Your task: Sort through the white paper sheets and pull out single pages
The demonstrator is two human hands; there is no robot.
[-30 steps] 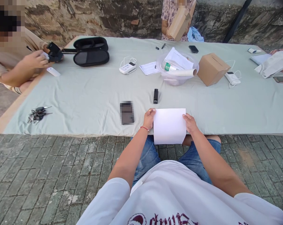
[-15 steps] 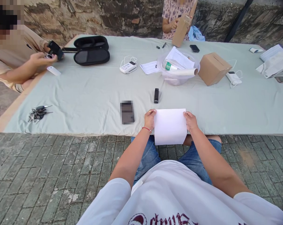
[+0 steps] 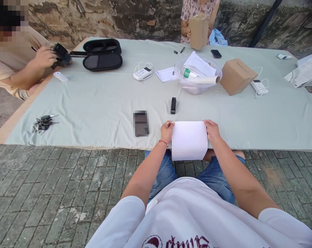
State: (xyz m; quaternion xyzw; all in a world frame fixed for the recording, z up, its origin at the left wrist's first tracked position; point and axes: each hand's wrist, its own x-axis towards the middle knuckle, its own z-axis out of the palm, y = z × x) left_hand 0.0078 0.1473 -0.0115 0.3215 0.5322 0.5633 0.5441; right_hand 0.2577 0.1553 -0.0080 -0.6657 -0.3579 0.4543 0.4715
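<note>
A blank white sheet of paper (image 3: 189, 141) spans the gap between my hands, over the table's near edge and partly above my lap. My left hand (image 3: 167, 131) pinches its upper left corner, thumb on top. At the upper right corner my right hand (image 3: 212, 129) grips it the same way. Just beyond the paper lies a small black device (image 3: 173, 105) with white print at its near end. Left of my left hand is a dark flat item (image 3: 141, 123), blurred out.
Keys (image 3: 44, 123) lie at the left. Farther back are an open black case (image 3: 103, 62), a white power bank (image 3: 142, 73), a plastic bowl (image 3: 192, 90) with papers, bottle and roll, and a cardboard box (image 3: 237, 77). Two people handle things at the left and far side.
My hands keep hold of the paper, almost unmoved. The person across has turned the cardboard box upright. At the left, the other person's hand has shifted on the black device.
</note>
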